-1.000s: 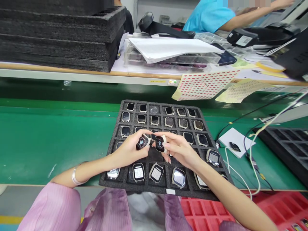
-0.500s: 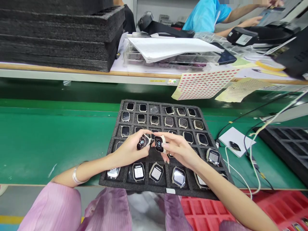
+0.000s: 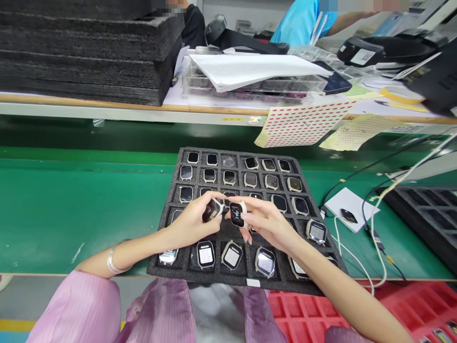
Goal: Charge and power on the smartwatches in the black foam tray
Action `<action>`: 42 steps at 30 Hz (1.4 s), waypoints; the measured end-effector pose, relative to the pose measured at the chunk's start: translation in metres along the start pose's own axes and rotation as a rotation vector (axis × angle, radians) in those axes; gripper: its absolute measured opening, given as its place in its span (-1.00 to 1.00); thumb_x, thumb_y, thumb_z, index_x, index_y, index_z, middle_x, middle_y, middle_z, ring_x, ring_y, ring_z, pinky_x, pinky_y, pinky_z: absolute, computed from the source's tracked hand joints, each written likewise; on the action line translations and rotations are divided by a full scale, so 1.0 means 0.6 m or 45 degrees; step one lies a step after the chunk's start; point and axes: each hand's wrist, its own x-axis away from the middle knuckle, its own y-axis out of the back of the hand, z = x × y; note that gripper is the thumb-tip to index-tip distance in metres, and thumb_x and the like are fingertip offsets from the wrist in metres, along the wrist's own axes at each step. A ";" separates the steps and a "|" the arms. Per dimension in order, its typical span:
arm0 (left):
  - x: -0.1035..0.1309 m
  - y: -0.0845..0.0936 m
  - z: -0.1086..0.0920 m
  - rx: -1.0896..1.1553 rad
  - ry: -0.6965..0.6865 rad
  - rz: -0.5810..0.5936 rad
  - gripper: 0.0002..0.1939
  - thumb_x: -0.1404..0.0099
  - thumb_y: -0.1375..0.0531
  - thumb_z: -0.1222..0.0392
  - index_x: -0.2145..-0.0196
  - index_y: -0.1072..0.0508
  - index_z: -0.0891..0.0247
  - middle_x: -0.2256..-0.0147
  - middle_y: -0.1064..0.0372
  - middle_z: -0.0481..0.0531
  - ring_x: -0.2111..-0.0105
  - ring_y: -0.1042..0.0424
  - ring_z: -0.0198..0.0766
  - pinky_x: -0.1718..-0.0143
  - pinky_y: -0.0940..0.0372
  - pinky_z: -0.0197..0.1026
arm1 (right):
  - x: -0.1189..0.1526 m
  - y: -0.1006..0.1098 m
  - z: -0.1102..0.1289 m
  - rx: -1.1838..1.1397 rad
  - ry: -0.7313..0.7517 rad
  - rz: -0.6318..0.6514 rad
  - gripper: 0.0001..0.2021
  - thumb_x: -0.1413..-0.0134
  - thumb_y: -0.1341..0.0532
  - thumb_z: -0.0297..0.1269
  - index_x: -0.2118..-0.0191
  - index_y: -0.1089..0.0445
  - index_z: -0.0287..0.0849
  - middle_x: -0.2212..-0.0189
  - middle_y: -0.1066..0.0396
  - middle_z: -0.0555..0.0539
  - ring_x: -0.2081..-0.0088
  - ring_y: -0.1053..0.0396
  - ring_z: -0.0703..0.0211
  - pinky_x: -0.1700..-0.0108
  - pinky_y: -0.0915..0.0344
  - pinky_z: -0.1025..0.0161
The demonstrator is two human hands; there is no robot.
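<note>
Over the middle of a black foam tray [image 3: 228, 278], my left hand [image 3: 194, 220] holds a watch [image 3: 211, 211] with a lit dark face, gripped between thumb and fingers. Close beside it on the right, my right hand [image 3: 267, 221] grips another watch [image 3: 237, 214], its lit face turned up and the thumb on its edge. Watches with dark screens sit in the back rows of the tray. Nearer me, several show white lit screens, such as one watch [image 3: 205, 255] in the front row. My hands hide some middle compartments.
Behind the tray, a shelf [image 3: 143, 113] bears stacked black foam [image 3: 82, 66], papers [image 3: 257, 69] and clear trays. Cables [image 3: 373, 228] and a white box [image 3: 339, 205] lie right, beside another black tray [image 3: 410, 214]. Red trays [image 3: 303, 314] are below. A person in blue [image 3: 303, 21] is beyond.
The watch face in my left hand shows a different, partly lighter display. My hands have barely moved. The person in blue has shifted an arm at the back.
</note>
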 end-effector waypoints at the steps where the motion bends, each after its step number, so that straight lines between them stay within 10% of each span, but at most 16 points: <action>1: -0.001 -0.001 0.003 0.009 0.017 -0.006 -0.61 -0.21 -0.13 0.23 -0.01 -0.25 0.22 0.35 -0.30 -0.06 0.40 -0.28 -0.30 0.32 -0.21 -0.26 | 0.000 0.000 0.000 -0.004 -0.005 0.001 -0.61 -0.05 -0.30 -0.29 -0.02 -0.37 -0.24 0.39 -0.47 -0.10 0.60 -0.36 0.27 0.61 -0.30 0.34; 14: -0.024 0.012 -0.002 0.818 0.334 -0.053 -0.53 -0.09 -0.16 0.36 0.01 -0.24 0.28 0.22 -0.38 0.06 0.24 -0.41 -0.22 0.27 -0.39 -0.16 | -0.008 0.010 -0.001 -0.104 -0.048 -0.028 -0.59 -0.07 -0.22 -0.36 -0.07 -0.28 -0.16 0.22 -0.43 -0.15 0.46 -0.41 0.21 0.55 -0.31 0.32; 42: -0.021 0.018 0.007 0.779 0.335 -0.002 -0.54 -0.08 -0.14 0.36 0.02 -0.24 0.27 0.26 -0.42 0.05 0.20 -0.44 -0.16 0.19 -0.38 -0.11 | -0.003 0.008 -0.019 0.348 0.026 -0.039 -0.39 -0.07 -0.29 -0.34 -0.21 -0.09 -0.19 0.39 -0.46 -0.04 0.44 -0.50 0.16 0.49 -0.42 0.29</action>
